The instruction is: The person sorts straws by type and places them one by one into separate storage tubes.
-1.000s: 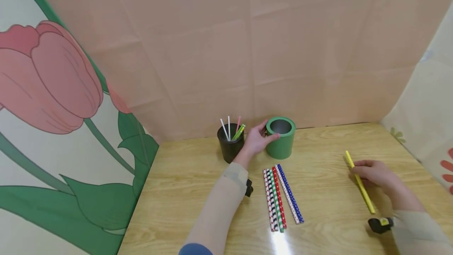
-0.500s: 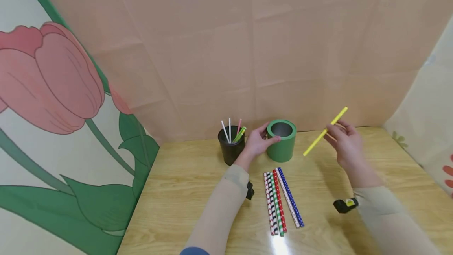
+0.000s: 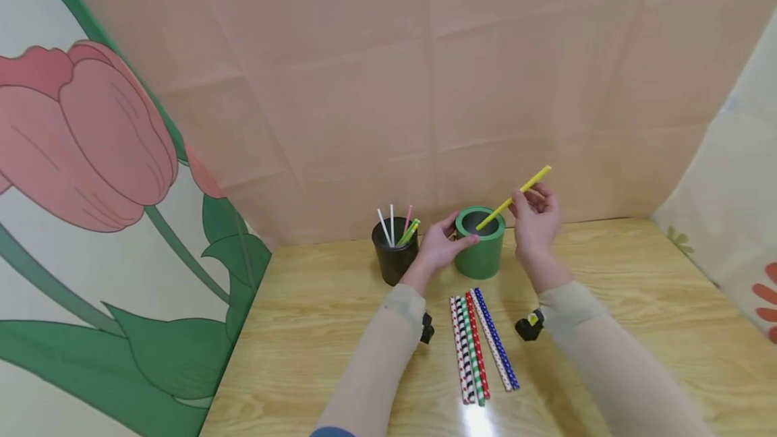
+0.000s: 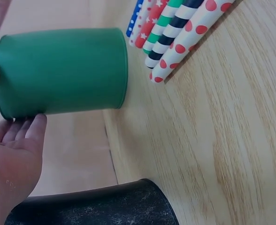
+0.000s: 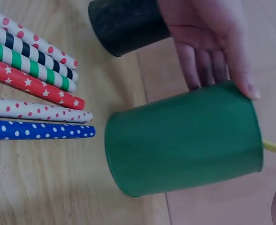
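A green pen cup (image 3: 479,258) stands upright on the table towards the back. My left hand (image 3: 438,245) holds it at the left side, thumb at the front of its rim and fingers along the side, as the right wrist view shows. My right hand (image 3: 537,221) pinches a yellow paper straw (image 3: 516,195) above and to the right of the cup. The straw slants, its lower end inside the cup's mouth and its upper end up to the right. Only a short piece of the yellow straw (image 5: 275,148) shows in the right wrist view.
A black cup (image 3: 396,263) with several thin sticks stands left of the green one, close to my left hand. Several patterned paper straws (image 3: 470,349) lie side by side on the wooden table (image 3: 291,342) in front. A pinkish-brown sheet (image 3: 340,100) hangs behind.
My right hand has lifted the yellow straw off the table at the right and carried it left to the green pen cup, tipping its lower end into the mouth. The left hand stays put.
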Demonstrator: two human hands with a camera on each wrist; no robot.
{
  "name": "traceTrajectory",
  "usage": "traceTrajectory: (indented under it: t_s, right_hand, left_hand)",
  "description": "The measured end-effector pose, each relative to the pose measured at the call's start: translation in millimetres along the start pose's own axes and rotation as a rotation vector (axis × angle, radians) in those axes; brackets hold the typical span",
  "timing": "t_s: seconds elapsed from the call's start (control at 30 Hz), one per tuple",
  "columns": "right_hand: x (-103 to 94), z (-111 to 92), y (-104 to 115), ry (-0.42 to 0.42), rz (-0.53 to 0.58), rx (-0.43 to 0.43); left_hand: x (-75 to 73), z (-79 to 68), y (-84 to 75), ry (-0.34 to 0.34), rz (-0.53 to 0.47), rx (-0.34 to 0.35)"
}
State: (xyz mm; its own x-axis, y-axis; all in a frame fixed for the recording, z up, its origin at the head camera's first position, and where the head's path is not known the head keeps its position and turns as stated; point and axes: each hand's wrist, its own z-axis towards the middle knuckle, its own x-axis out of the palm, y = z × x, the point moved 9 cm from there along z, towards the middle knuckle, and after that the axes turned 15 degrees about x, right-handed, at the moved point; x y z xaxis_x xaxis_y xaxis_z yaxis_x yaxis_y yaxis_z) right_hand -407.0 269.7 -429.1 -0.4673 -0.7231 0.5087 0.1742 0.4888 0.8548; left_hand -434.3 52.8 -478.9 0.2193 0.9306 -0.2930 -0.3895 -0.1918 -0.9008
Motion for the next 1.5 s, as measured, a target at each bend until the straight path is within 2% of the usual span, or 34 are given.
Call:
traceTrajectory:
  t_s: [0.2,0.4,0.57,0.73,0.97,1.1,1.33,1.4,1.5]
  right_hand:
    - [8.0,-2.8,-10.9,0.011,-0.232,-0.016]
    - [8.3,-4.1,-21.2,0.05,-0.377,0.042]
    - [5.8,-1.9,-25.9,0.043,-0.403,0.072]
    - [3.2,-2.6,-21.9,-0.002,-0.425,0.057]
    - [0.8,-5.3,-20.2,-0.009,-0.435,0.046]
    - [-7.8,-12.5,-16.2,-0.025,-0.489,0.005]
    - [-24.8,-36.9,-5.9,-0.042,-0.585,-0.206]
    - [-29.5,-42.1,-8.5,-0.008,-0.622,-0.217]
    - [-35.9,-47.6,-21.9,0.117,-0.752,-0.165]
  left_hand:
    - [-0.7,-0.5,0.1,0.009,0.04,0.033]
    - [0.0,-3.6,2.4,0.016,0.04,0.028]
    - [-0.3,-6.0,2.5,0.017,0.044,0.017]
    - [-0.4,-6.4,3.2,0.019,0.057,0.012]
    - [0.3,-6.6,9.1,0.024,0.065,0.003]
    - [1.6,-8.1,9.6,0.027,0.075,0.01]
    - [-0.4,-8.7,9.5,0.022,0.095,-0.017]
    - [-1.3,-6.2,7.1,0.019,0.094,-0.01]
    - [-2.3,-2.6,2.9,0.017,0.078,0.009]
